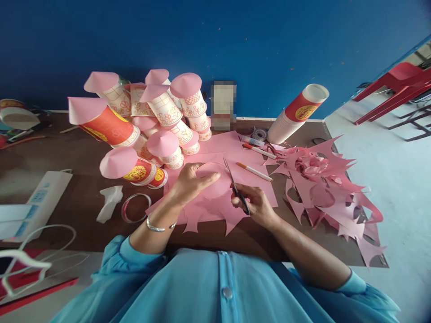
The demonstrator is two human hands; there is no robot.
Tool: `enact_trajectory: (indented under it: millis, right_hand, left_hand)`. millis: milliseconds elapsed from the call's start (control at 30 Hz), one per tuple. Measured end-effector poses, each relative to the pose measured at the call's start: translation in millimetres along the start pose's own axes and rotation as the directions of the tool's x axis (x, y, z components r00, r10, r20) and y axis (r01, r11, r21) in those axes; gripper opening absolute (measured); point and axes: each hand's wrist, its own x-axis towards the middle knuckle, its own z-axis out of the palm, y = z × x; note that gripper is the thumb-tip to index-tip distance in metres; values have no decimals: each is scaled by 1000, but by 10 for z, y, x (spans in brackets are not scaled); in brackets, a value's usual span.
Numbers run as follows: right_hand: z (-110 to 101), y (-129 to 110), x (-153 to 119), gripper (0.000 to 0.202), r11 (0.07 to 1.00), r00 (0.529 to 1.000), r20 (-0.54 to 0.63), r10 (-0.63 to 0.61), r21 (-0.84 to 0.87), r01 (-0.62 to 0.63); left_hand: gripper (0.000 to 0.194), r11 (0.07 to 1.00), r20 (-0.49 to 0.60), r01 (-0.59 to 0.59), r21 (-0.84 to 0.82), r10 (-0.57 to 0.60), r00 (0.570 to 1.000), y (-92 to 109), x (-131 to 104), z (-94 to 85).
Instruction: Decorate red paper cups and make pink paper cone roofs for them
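Observation:
Between the thumb and fingers of my left hand (pixel 190 184) is a round pink paper disc (pixel 215 186), held above larger pink paper sheets (pixel 215 148) on the table. My right hand (pixel 254 204) grips a pair of scissors (pixel 237 188) with dark handles. The blades point up and away from me, right beside the disc's right edge; whether they touch the paper I cannot tell. A marker with an orange cap (pixel 254 172) lies on the sheet just beyond the scissors.
Left of the sheets stand several paper-cup towers with pink cone tops (pixel 163 143). At the back right leans a stack of paper cups (pixel 298 114). Pink paper scraps (pixel 330 193) pile up at the right. A tape roll (pixel 136 208) lies at left, near a white box (pixel 42 202).

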Motion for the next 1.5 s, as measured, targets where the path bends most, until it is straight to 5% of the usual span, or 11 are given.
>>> enact_trajectory:
  millis: [833, 1500]
  right_hand:
    - [-10, 62, -7, 45, 998, 999, -2, 34, 57, -34]
    - [-42, 106, -25, 65, 998, 997, 58, 56, 7, -57]
  left_hand:
    - [29, 997, -10, -2, 82, 3, 1000, 27, 16, -48]
    - [31, 994, 97, -44, 98, 35, 995, -39, 49, -144]
